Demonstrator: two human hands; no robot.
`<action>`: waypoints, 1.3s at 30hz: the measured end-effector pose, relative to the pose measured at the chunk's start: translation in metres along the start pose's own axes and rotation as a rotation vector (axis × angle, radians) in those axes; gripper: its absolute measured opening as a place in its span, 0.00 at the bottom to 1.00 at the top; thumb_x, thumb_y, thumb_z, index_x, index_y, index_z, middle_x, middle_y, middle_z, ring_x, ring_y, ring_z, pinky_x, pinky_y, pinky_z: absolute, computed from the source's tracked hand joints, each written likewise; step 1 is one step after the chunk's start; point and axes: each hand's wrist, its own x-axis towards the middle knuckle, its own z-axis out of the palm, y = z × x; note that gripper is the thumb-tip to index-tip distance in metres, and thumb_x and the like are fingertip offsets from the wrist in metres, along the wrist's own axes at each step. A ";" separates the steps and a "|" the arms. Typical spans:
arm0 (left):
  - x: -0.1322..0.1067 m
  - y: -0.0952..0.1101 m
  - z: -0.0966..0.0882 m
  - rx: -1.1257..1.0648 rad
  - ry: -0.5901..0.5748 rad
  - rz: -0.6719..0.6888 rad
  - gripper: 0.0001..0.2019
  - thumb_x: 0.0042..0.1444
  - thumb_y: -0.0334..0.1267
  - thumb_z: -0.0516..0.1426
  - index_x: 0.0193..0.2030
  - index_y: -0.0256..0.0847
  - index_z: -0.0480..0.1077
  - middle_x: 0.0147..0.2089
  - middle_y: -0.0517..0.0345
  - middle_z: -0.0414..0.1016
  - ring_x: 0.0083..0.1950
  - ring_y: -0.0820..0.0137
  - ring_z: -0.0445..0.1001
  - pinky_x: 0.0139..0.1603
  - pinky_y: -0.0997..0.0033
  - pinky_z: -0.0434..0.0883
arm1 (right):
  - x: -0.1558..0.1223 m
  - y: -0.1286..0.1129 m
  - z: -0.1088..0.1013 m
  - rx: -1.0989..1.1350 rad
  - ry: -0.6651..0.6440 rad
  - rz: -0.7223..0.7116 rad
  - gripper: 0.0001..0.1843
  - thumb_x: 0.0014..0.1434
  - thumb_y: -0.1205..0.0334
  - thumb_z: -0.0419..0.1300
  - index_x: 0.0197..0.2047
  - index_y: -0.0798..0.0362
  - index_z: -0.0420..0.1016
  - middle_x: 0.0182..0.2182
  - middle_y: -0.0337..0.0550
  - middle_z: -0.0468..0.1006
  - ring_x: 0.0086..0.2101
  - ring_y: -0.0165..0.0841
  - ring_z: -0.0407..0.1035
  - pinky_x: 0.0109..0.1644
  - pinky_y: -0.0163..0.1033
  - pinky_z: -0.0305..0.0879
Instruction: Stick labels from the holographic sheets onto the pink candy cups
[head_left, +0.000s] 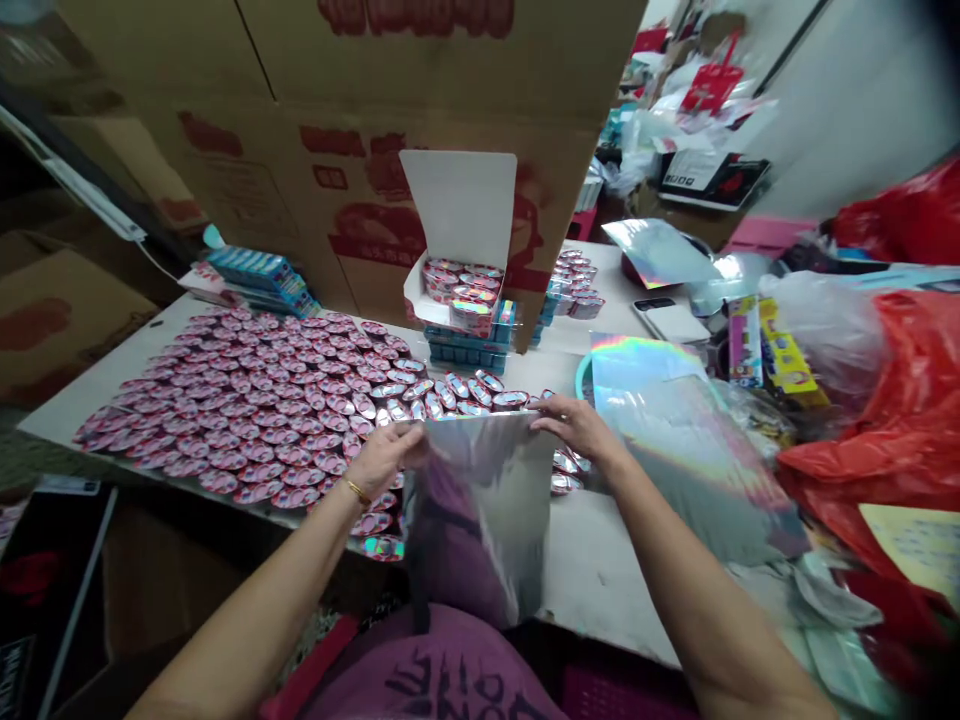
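Observation:
A shiny silver sheet (487,520) hangs upright in front of my body, over the table's near edge. My left hand (391,448) pinches its upper left corner, and my right hand (574,425) grips the upper right corner. Just beyond the sheet lie several small oval pieces (427,400) with silvery tops. Many pink and red oval pieces (285,400) cover the table to the left of my left hand. To the right of my right hand rests a stack of iridescent sheets (675,450).
A white box (457,210) with its lid up holds oval pieces and stands on blue packs (469,350). Behind it rises a big cardboard carton (375,100). More blue packs (262,280) lie at the back left. Red plastic bags (870,440) crowd the right side.

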 end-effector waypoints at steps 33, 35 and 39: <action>0.027 0.017 -0.117 1.388 -0.522 0.572 0.14 0.56 0.41 0.49 0.26 0.40 0.71 0.27 0.55 0.70 0.32 0.70 0.65 0.38 0.71 0.58 | 0.019 -0.116 0.189 0.266 0.076 0.217 0.10 0.56 0.59 0.54 0.28 0.49 0.75 0.27 0.37 0.77 0.29 0.29 0.69 0.34 0.33 0.62; 0.005 0.022 -0.126 1.417 -0.518 0.581 0.14 0.56 0.42 0.49 0.28 0.41 0.72 0.27 0.55 0.71 0.32 0.70 0.66 0.40 0.70 0.58 | 0.005 -0.131 0.194 0.191 0.062 0.115 0.11 0.57 0.59 0.52 0.30 0.49 0.74 0.29 0.40 0.77 0.31 0.30 0.70 0.36 0.34 0.62; -0.036 0.028 -0.161 1.494 -0.504 0.613 0.11 0.56 0.43 0.50 0.35 0.45 0.72 0.27 0.57 0.73 0.33 0.71 0.67 0.46 0.66 0.56 | -0.016 -0.153 0.196 0.129 0.068 -0.033 0.14 0.60 0.61 0.47 0.31 0.51 0.73 0.28 0.44 0.76 0.31 0.31 0.69 0.37 0.35 0.61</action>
